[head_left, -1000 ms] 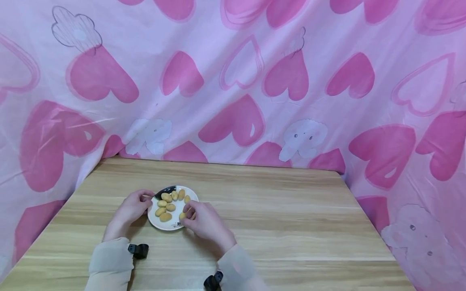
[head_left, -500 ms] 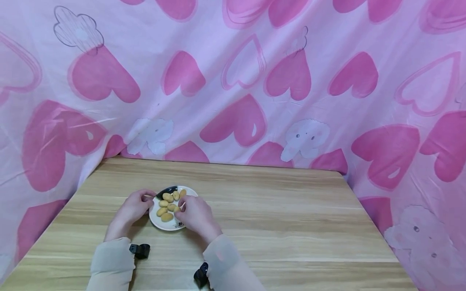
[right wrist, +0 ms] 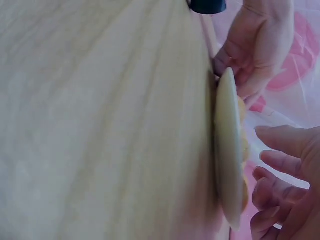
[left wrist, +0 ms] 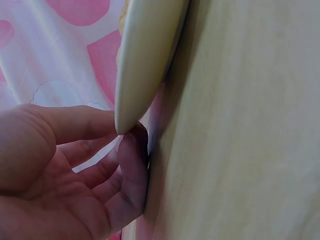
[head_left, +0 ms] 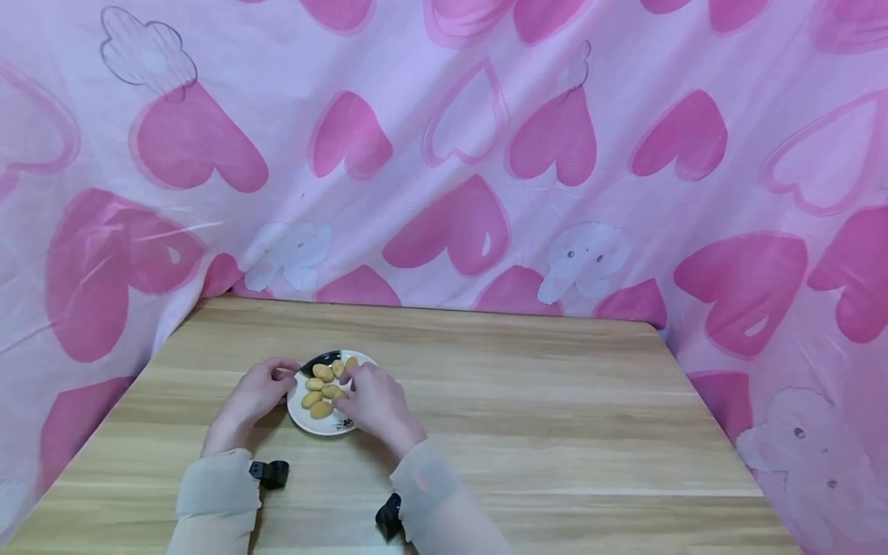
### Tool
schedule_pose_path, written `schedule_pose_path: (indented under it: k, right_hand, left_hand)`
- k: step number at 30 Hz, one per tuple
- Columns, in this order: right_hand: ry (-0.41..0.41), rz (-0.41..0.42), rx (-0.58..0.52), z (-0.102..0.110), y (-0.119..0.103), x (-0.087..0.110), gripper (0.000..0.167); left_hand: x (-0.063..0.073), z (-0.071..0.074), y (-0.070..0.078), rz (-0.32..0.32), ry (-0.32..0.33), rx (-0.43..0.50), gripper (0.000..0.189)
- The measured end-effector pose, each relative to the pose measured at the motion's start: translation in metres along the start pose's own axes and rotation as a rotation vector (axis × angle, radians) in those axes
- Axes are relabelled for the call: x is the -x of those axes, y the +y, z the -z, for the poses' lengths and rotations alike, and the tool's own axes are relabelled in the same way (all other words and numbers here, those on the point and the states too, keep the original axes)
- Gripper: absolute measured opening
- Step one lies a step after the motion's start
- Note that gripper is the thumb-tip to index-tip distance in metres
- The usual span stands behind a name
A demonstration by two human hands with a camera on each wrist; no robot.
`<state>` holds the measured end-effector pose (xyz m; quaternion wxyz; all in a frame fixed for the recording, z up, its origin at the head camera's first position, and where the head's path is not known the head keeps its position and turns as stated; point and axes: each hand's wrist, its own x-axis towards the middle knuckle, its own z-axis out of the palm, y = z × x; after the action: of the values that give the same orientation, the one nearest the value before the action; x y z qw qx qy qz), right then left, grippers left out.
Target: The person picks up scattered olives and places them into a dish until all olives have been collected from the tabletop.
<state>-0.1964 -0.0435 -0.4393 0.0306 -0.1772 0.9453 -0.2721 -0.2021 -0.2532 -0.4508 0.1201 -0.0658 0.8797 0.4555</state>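
Note:
A round white plate (head_left: 326, 428) with a dark patch at its far left rim stands on the table. Several small yellow-brown oval pieces (head_left: 321, 409), resembling little potatoes, lie on it. My left hand (head_left: 253, 395) pinches the plate's left rim (left wrist: 131, 80) between thumb and fingers, the fingers tucked under the edge. Over the plate's right side hovers my right hand (head_left: 378, 402), covering part of it. In the right wrist view the right hand's fingers (right wrist: 280, 165) are spread beside the pieces (right wrist: 244, 150), with nothing between thumb and fingers.
The wooden table (head_left: 541, 416) stretches to the right of the plate. A pink cloth (head_left: 444, 154) with hearts hangs behind and along both sides. A black wrist camera (head_left: 269, 473) sits at my left sleeve, another black camera (head_left: 388, 516) at the right.
My right hand has carried a yellow oval piece from the plate's lower right toward its middle and let go of it. The left hand keeps its place at the rim.

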Motion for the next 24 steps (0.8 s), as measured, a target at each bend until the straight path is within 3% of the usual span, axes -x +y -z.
schedule_pose_path:
  k: [10, 14, 19, 24]
  right_hand:
    - [-0.021, 0.063, -0.101, 0.038, 0.017, 0.022, 0.046]
    - [-0.024, 0.097, -0.068, 0.059, 0.035, 0.036, 0.058]
    - [0.021, 0.104, -0.020, 0.084, 0.065, 0.057, 0.067]
    - [0.076, 0.174, 0.032, 0.101, 0.098, 0.078, 0.076]
  left_hand:
    - [0.001, 0.003, -0.002, -0.007, -0.006, 0.039, 0.036]
    - [0.006, 0.007, -0.002, -0.007, -0.015, 0.055, 0.040]
    - [0.014, 0.015, -0.002, -0.050, -0.009, -0.014, 0.045]
    - [0.025, 0.022, -0.007, -0.153, 0.027, -0.120, 0.050]
